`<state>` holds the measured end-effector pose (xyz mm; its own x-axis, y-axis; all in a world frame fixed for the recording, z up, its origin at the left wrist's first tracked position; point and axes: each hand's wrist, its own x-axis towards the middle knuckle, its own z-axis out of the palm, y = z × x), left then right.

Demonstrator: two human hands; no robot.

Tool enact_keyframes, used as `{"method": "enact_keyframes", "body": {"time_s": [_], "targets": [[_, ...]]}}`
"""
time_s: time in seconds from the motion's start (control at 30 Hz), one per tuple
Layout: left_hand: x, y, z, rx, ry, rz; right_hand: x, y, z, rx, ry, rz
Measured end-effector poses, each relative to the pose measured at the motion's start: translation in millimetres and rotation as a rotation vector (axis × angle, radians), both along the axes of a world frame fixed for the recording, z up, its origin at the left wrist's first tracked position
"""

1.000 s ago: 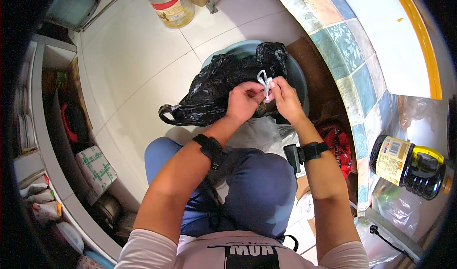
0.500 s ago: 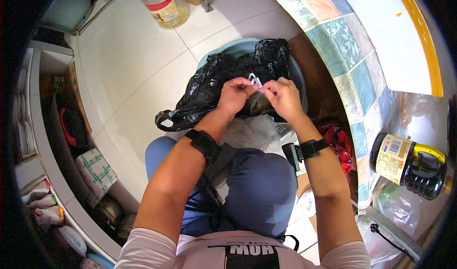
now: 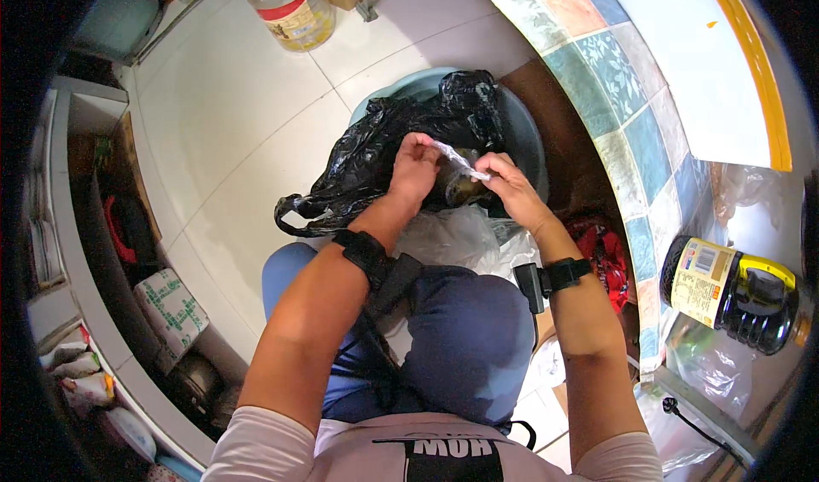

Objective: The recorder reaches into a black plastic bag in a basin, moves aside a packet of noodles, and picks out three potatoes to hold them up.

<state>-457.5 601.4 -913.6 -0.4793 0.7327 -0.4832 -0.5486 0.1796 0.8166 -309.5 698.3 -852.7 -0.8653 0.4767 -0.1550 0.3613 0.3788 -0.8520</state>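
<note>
My left hand (image 3: 414,173) and my right hand (image 3: 514,188) each pinch one end of the gathered whitish rim of a clear plastic bag (image 3: 459,159), stretched between them. Under that rim shows something brownish and rounded (image 3: 465,190); its kind I cannot make out. Behind and left of my hands a crumpled black plastic bag (image 3: 367,141) lies over a blue-grey tub (image 3: 525,124), one loop handle hanging over the side. Nearer my knees rests another translucent plastic bag (image 3: 452,236).
A large clear jug (image 3: 294,21) with a red-topped label stands on the tiled floor (image 3: 230,132). To the right lies a dark bottle with a yellow handle (image 3: 734,294), beside a patchwork-patterned surface (image 3: 631,81). Shelving with a wrapped packet (image 3: 171,311) runs along the left.
My hands have moved apart, drawing the bag's rim out into a longer band between them. More of the brownish thing beneath shows now. The black bag has shifted slightly left.
</note>
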Motion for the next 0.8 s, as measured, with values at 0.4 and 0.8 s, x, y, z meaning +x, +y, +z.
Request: {"method": "enact_keyframes", "body": {"time_s": [0.4, 0.8], "targets": [[-43, -16, 53, -0.201, 0.9, -1.021, 5, 20, -5, -0.014, 0.301, -0.579], [-59, -80, 92, 0.07, 1.391, -1.172, 4, -12, 36, 0.326, 0.43, -0.443]]}}
